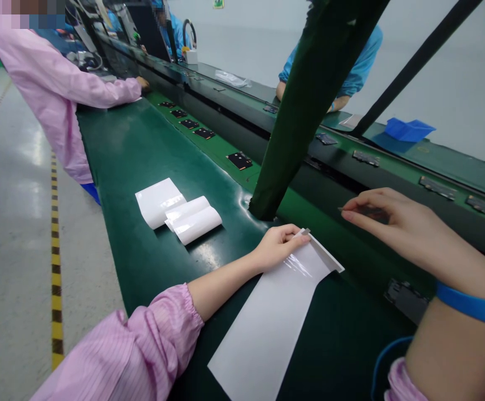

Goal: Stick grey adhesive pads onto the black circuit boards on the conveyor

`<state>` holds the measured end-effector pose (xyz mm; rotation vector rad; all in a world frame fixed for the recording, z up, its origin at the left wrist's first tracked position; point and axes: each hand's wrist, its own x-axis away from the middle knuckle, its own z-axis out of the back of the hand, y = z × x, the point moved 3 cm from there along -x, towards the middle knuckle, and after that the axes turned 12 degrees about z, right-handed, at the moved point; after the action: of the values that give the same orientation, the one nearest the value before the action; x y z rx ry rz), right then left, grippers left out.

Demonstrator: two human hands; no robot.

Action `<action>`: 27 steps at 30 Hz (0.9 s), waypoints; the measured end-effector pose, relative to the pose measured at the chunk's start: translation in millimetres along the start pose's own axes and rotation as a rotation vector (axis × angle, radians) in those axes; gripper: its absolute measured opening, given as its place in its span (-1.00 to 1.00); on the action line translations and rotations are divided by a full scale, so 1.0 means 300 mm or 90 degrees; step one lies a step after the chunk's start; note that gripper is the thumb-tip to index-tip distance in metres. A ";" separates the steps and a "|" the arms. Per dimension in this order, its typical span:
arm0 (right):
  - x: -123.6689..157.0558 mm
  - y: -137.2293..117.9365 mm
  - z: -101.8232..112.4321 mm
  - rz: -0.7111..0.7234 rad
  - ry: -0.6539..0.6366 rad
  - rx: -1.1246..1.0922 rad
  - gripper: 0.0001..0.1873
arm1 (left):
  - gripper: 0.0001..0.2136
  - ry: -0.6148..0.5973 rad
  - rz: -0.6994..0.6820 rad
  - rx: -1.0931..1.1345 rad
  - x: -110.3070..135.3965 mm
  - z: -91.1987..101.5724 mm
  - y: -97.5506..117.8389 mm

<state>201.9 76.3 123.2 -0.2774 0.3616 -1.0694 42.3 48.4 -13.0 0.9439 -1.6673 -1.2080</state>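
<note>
My left hand (278, 245) rests on the green bench and pinches the far end of a long white strip of backing paper (267, 317), where a small grey sticker sits at its edge. My right hand (386, 220) hovers to the right, above the conveyor's edge, its thumb and fingers pinched on a thin grey strip (365, 210). A blue wrist strap (471, 306) circles my right wrist.
Curled white backing sheets (179, 211) lie on the green bench (142, 156) to the left. Small dark parts (239, 160) ride the conveyor. A dark green post (309, 106) rises in front. A person in pink (54, 89) works at left; people in blue stand across.
</note>
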 end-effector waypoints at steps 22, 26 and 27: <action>0.009 -0.013 -0.004 0.002 -0.053 -0.013 -0.59 | -0.56 -0.015 0.011 0.037 0.005 -0.009 0.012; 0.008 -0.009 -0.004 0.020 -0.045 -0.005 -0.59 | -0.58 -0.016 0.006 0.034 0.000 -0.007 0.003; 0.008 -0.008 -0.004 0.025 -0.044 -0.005 -0.58 | -0.59 -0.015 0.005 0.030 -0.001 -0.006 0.000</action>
<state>200.5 72.9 122.6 -0.3126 0.3083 -1.0177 44.1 48.2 -12.8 0.9548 -1.7239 -1.1833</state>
